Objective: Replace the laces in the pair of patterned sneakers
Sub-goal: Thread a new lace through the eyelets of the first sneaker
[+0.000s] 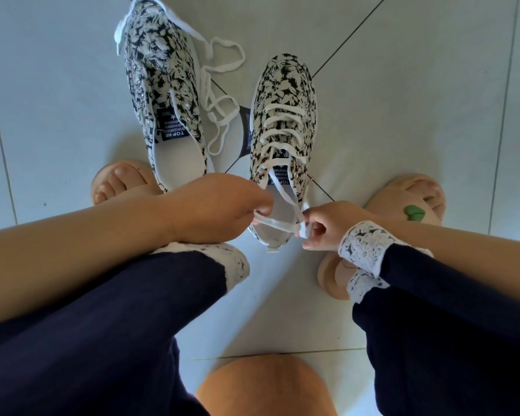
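A white lace (pixel 278 225) is pinched at both ends. One end is gripped between the curled thumb and fingers of the left hand (pixel 219 205), and the other is pinched in the curled fingertips of the right hand (pixel 327 226). A short stretch of lace is drawn across the gap between the two hands. Directly under that gap lies the heel opening of the laced sneaker (pixel 282 94). Its toe is pointed away from the hands, and the lace is threaded in crossing rows up its eyelets to the strands being held. Beyond the left hand, and well apart from the grip, the second sneaker (pixel 159 70) is set on the floor (pixel 403 100) with its eyelets unthreaded and its tongue label exposed. A loose lace (pixel 222 109) is tangled between the two sneakers, touching the side of the second one. A sandalled foot (pixel 117 181) is seen just past the left wrist and a sandal (pixel 403 202) just past the right hand. Dark trousers with white lace cuffs are seen nearest the camera.
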`<state>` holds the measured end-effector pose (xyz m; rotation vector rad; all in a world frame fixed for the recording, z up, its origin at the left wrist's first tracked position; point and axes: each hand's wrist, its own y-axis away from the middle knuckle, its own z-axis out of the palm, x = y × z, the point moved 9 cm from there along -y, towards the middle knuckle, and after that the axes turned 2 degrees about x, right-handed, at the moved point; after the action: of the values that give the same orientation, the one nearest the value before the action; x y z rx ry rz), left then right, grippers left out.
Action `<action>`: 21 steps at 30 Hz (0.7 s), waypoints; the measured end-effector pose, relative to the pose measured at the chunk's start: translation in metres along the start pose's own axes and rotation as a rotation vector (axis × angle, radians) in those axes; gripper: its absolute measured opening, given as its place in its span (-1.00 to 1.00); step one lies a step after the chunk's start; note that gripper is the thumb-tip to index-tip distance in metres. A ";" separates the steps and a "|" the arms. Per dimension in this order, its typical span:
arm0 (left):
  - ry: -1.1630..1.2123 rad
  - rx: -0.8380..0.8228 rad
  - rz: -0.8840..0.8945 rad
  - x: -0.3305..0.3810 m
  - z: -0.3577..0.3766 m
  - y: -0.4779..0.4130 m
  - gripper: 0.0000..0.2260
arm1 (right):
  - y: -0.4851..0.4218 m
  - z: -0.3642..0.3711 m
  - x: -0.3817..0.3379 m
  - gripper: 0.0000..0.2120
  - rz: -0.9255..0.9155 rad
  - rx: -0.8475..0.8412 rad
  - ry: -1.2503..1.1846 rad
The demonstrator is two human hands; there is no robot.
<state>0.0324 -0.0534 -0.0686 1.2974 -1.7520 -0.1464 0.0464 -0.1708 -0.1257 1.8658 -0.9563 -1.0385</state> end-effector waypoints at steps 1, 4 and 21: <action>0.020 0.039 -0.010 0.003 -0.006 -0.002 -0.80 | -0.001 0.002 0.001 -0.78 -0.016 -0.026 0.032; 0.160 0.212 -0.071 0.005 -0.027 -0.008 -0.75 | -0.002 -0.009 0.003 -0.89 -0.046 0.015 0.007; 0.079 0.303 -0.361 -0.006 -0.027 -0.030 -0.61 | 0.022 -0.136 0.116 -0.72 0.135 0.496 0.264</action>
<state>0.0727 -0.0506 -0.0740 1.8110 -1.4982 -0.0325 0.2074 -0.2444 -0.0927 2.2288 -1.2355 -0.4797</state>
